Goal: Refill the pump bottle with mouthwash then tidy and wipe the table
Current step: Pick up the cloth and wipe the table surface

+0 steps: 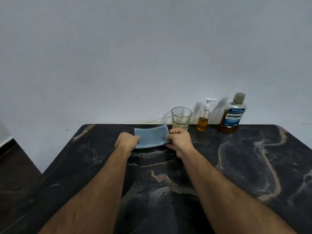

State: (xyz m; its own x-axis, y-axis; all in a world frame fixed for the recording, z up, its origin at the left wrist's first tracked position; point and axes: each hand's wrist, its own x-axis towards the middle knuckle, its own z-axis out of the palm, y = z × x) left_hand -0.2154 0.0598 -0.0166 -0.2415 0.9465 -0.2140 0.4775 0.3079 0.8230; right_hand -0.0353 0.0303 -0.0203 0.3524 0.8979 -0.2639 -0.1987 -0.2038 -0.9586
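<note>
Gripping the left end of a folded blue cloth (151, 136), the left hand (127, 140) was closed on it near the far edge of the dark marbled table (253, 166), while the right hand (179, 140) was clamped on the cloth's right end. Just beyond the right hand stood a clear glass (181, 118), and further right along the far edge, toward the far right corner, stood the pump bottle (203, 117), partly filled with amber liquid, and the capped mouthwash bottle (232, 114).
</note>
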